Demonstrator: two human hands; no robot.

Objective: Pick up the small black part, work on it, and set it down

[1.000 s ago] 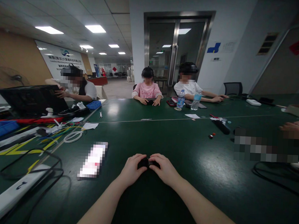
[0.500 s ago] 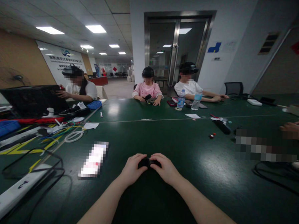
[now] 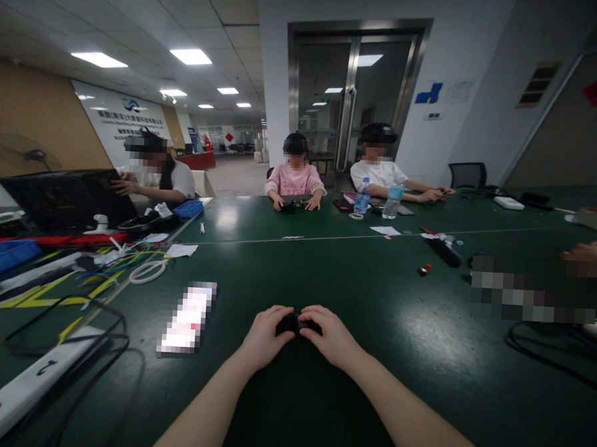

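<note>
A: How did the fingers of the left hand (image 3: 264, 333) stand?

B: They were curled and clamped on the left part of a small black object (image 3: 286, 325), the thumb along its near side.

A: And those of the right hand (image 3: 328, 336)?

B: They gripped the right part in the same way. The two hands almost met over it, and whether it was one piece or two could not be told, since the fingers covered much of it.

A: What lay nearest around the fingers?

B: The green table (image 3: 306, 270) spread out beneath them. To their left lay a phone-like slab (image 3: 187, 319), its bright face blurred out.

A: Farther left?

B: A white coiled cable (image 3: 148, 273) lay beyond the slab, and a white bar marked "2" (image 3: 35, 378) sat nearer the person.

A: To the right of the fingers?

B: Some small red bits (image 3: 423, 270) lay ahead and to the right, with a long black item (image 3: 443, 252) just past them.

A: And far beyond the fingertips?

B: Two bottles (image 3: 362, 197) (image 3: 393, 200) stood upright, near a person in pink (image 3: 295, 178) and a person in white (image 3: 375, 175), both seated across the table.
</note>
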